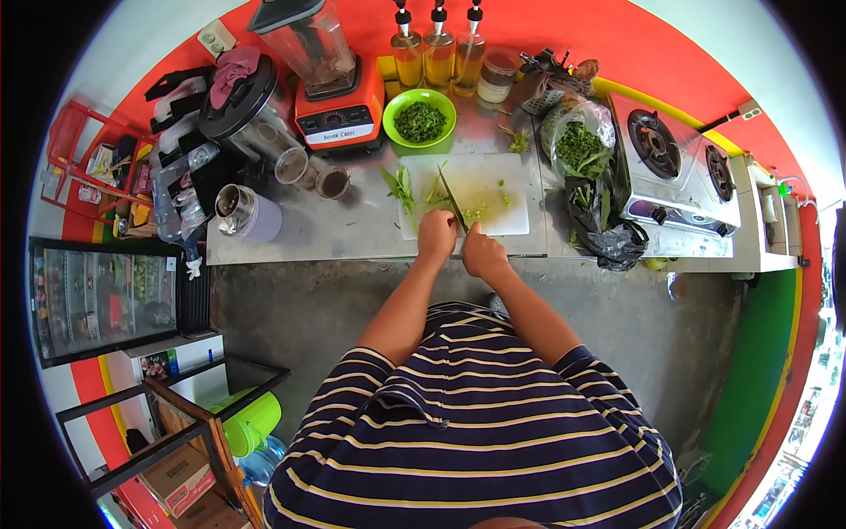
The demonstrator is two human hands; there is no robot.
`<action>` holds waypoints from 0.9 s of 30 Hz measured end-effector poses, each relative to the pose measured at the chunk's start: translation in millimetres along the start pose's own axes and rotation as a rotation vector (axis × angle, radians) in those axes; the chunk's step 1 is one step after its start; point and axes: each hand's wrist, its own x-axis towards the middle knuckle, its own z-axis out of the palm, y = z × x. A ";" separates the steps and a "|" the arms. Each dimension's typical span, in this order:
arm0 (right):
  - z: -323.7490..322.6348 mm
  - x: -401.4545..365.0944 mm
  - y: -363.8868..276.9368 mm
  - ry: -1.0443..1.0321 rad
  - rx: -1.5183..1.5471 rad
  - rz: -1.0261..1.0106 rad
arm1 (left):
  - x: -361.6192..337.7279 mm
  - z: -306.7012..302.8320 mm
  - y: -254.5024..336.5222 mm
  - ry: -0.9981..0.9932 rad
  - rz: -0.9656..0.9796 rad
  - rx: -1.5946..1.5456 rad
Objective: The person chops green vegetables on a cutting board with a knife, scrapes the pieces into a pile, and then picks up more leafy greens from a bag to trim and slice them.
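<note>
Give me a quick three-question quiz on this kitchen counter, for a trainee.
1. True or false: the knife lies over the white cutting board.
2. What fills the green bowl? A) chopped greens B) eggs C) rice
3. Fill in: the three bottles stand beside the orange ___.
Key: 1 true; 2 A; 3 blender.

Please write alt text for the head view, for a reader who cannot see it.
A person's right hand holds a knife over chopped greens on a white cutting board; the left hand rests beside the blade. A green bowl of leaves stands behind.
</note>
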 end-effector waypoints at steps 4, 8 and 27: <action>-8.3 6.7 -2.8 0.032 0.001 -0.032 | -0.9 -0.6 2.4 0.038 0.055 0.008; -10.1 -1.1 -7.7 0.013 -0.012 -0.013 | -0.4 -2.3 3.6 0.037 0.068 0.011; -9.1 0.5 47.6 0.054 0.227 0.157 | -8.1 -0.6 5.0 0.037 -0.043 0.069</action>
